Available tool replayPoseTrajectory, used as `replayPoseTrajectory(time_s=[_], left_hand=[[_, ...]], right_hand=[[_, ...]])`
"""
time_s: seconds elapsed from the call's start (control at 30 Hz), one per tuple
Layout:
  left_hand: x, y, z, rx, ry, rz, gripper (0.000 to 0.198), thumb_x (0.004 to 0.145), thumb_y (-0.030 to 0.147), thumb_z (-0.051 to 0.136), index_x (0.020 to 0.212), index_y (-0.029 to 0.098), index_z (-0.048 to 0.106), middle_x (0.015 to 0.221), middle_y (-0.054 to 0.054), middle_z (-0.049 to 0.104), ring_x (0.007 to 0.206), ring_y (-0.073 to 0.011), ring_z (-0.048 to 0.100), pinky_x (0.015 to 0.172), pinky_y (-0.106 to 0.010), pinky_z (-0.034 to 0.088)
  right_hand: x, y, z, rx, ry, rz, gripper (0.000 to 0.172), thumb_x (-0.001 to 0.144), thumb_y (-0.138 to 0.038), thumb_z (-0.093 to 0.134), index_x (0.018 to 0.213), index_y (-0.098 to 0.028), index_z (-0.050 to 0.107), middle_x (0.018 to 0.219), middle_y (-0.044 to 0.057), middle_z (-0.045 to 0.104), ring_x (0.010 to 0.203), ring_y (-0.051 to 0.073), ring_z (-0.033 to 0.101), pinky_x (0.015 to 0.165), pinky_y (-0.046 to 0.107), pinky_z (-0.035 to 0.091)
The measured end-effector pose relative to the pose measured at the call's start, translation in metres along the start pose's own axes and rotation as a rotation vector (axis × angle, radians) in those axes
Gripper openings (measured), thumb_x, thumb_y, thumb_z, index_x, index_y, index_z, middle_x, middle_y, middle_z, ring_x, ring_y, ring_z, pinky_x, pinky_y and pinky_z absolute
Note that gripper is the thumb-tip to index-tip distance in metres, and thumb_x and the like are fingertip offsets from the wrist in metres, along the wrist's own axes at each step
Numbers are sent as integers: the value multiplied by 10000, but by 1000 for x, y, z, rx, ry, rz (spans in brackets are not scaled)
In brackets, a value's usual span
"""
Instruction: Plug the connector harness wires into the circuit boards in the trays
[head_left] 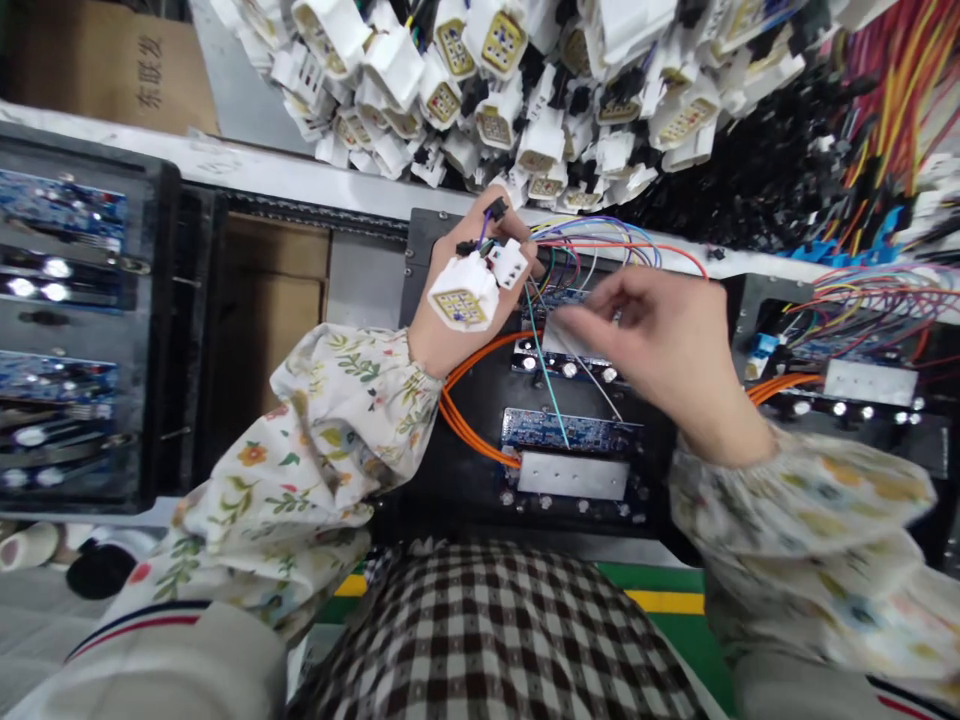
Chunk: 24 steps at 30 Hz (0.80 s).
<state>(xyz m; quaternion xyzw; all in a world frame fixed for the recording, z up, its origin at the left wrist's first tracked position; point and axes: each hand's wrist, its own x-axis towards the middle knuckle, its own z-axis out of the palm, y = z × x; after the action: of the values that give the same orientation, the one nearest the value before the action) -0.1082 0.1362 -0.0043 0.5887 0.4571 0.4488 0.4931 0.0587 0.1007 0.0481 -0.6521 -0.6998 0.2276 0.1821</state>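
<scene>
My left hand [450, 300] is closed around a wire harness, its fingers partly hidden behind the wires. A white multi-pin connector [465, 292] and a smaller white plug [510, 265] lie over the back of this hand, with small black plugs beside them. From the grip a green wire [545, 362] and a white wire [596, 378] hang down over the lower circuit board [574, 430]. My right hand [660, 345] hovers right of the wires, above the upper circuit board [529, 355]. Its thumb and curled fingers are blurred, so I cannot tell whether they grip anything.
Many white connectors [499, 45] hang in a mass along the far side. Orange cables [457, 415] loop between the two boards in a black tray [442, 500]. Another wired tray [757, 290] is at right, and a black case with boards [161, 330] at left.
</scene>
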Motion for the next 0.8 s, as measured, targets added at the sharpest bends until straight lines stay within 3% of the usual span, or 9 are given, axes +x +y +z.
replayPoseTrajectory(time_s=[0.1, 0.17, 0.27, 0.37, 0.53, 0.8], left_hand=[[-1, 5, -1, -27, 12, 1, 138, 889, 334, 543, 871, 230, 455, 733, 7, 636, 589, -109, 635, 520, -213, 506], [-2, 11, -2, -22, 7, -21, 147, 882, 340, 558, 861, 229, 465, 759, -3, 648, 588, -111, 629, 507, -215, 505], [-2, 23, -3, -20, -13, -77, 154, 874, 331, 579, 825, 231, 472, 791, -7, 659, 611, -119, 634, 502, -223, 517], [-2, 31, -2, -8, -8, -131, 146, 881, 291, 573, 804, 231, 464, 785, -7, 664, 592, -123, 632, 510, -239, 539], [-2, 28, 0, 22, 28, -111, 152, 867, 272, 583, 782, 229, 465, 735, 14, 656, 544, -119, 625, 493, -241, 556], [-3, 17, -3, -22, -11, 35, 204, 864, 352, 601, 857, 185, 485, 761, -23, 649, 589, -121, 639, 494, -224, 560]], right_hand=[[-16, 4, -23, 16, -239, -79, 86, 667, -161, 633, 617, -207, 580, 573, -28, 583, 490, 103, 505, 501, 264, 385], [-22, 11, -29, 56, -262, 20, 91, 676, -134, 585, 624, -207, 569, 514, -43, 542, 432, 97, 488, 452, 254, 375], [-20, 20, -21, 257, 8, 208, 47, 742, -204, 582, 705, -211, 555, 530, -49, 541, 405, 107, 520, 406, 250, 400], [-12, 29, -1, 284, 276, 194, 74, 759, -259, 620, 760, -213, 562, 656, -23, 605, 474, 104, 565, 436, 248, 424], [-4, 46, 19, 117, 293, 150, 53, 737, -213, 636, 721, -199, 587, 638, -25, 617, 474, 83, 520, 499, 260, 410], [0, 50, 19, 107, 254, 94, 14, 728, -188, 634, 725, -188, 620, 684, -17, 651, 520, 87, 541, 540, 257, 414]])
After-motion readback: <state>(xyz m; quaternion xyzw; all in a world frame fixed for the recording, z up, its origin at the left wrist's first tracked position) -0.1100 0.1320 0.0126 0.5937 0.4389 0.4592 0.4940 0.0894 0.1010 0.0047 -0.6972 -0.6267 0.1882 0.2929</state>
